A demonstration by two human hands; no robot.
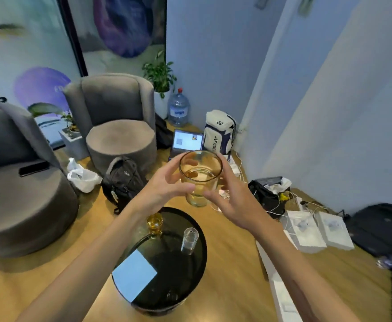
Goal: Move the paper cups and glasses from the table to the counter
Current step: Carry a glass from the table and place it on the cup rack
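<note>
A clear tumbler [199, 180] with a little amber liquid is held up in the air, above the far edge of the round black table [197, 273]. My left hand [164, 187] cups its left side and my right hand [232, 201] cups its right side, fingers wrapped around the glass. On the table stand a small amber glass [155, 223] at the far edge and a tall clear empty glass [189, 240] to its right. No paper cup and no counter are in view.
Two grey armchairs [118, 126] stand to the left, a black backpack [123, 182] and a white plastic bag [81, 176] on the floor between them. A laptop [186, 141], a white sports bag [219, 132], cables and white boxes [315, 228] lie along the right wall.
</note>
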